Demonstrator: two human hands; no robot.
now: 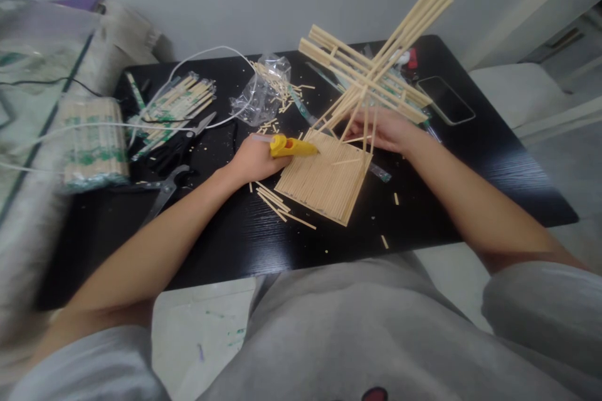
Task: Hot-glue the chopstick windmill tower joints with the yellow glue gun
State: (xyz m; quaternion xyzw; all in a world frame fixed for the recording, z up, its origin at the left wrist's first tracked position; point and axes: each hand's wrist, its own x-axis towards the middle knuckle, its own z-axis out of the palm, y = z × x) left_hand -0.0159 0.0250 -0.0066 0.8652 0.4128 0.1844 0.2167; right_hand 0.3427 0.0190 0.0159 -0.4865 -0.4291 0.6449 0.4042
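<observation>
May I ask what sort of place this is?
Probably a home craft corner, judging by the yellow plastic glue gun, pale wooden stick model and plastic-wrapped bundle of pale wooden sticks.

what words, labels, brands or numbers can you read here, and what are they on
None can be read.
Plastic-wrapped stick bundle: green print, too blurred to read.
Pile of wrapped sticks: green print, too small and blurred.
Wrapper strip beside the stick panel: markings too small to read.
Yellow glue gun in the left hand: no legible lettering.
</observation>
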